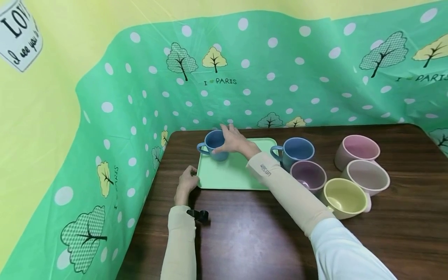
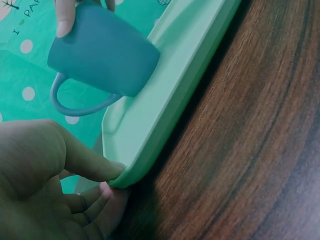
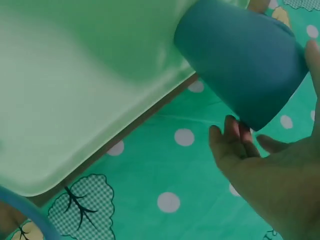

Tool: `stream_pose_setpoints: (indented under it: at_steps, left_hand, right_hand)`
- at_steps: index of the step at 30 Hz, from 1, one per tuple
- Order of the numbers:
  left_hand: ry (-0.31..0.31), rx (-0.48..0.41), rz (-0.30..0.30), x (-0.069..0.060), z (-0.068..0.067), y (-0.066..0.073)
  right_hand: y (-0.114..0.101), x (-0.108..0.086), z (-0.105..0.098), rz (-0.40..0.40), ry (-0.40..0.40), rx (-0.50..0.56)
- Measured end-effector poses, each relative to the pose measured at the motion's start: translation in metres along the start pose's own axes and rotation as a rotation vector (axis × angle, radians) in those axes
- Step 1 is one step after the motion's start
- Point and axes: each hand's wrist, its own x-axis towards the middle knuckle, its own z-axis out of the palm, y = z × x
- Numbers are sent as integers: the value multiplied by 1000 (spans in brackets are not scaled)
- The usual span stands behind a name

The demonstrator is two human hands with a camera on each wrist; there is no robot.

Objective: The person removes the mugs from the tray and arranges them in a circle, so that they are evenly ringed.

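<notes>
A blue mug [image 1: 219, 154] stands at the left end of a light green tray [image 1: 238, 175], its handle pointing left. My right hand [image 1: 233, 140] holds this mug from its right side near the rim. The thumb lies against the near wall, and the other fingertips [image 3: 231, 131] reach the opposite side. At the tray's near left corner my left hand [image 1: 188, 179] pinches the rim. Its thumb [image 2: 102, 170] presses from above and its fingers bend below the edge.
Right of the tray stand a second blue mug [image 1: 297, 149], a purple mug [image 1: 308, 175], a yellow mug [image 1: 344, 198], a pink mug [image 1: 357, 149] and a pale mug [image 1: 367, 177]. A green dotted cloth [image 1: 252, 93] hangs behind the dark wooden table [image 1: 245, 233].
</notes>
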Motion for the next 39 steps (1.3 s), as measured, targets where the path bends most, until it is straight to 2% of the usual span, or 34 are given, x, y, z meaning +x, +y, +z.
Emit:
stream_pose_setpoints:
  at_steps: [2,7,12,17,25,30,34,39]
  left_hand:
    - [-2,-2,-3,0,0,0]
    - [-4,3,7,0,1,-1]
    - [-6,10,5,-1,1,0]
    - [7,25,7,0,1,2]
    - [-10,13,-11,0,2,2]
    - [0,13,-14,-1,2,1]
    - [-2,11,-20,-1,1,1]
    - [-10,0,-33,-1,0,1]
  right_hand:
    - [2,0,-1,-4,-12,-14]
    - [5,1,0,-55,-64,59]
    - [6,-1,0,-41,-52,67]
    - [6,-6,-3,-34,-46,7]
    - [5,-15,-12,-18,-144,-109]
    - [1,-24,-20,-40,-181,-235]
    - [-2,-32,-32,-45,-230,-307]
    - [3,-40,-58,-23,-242,-286]
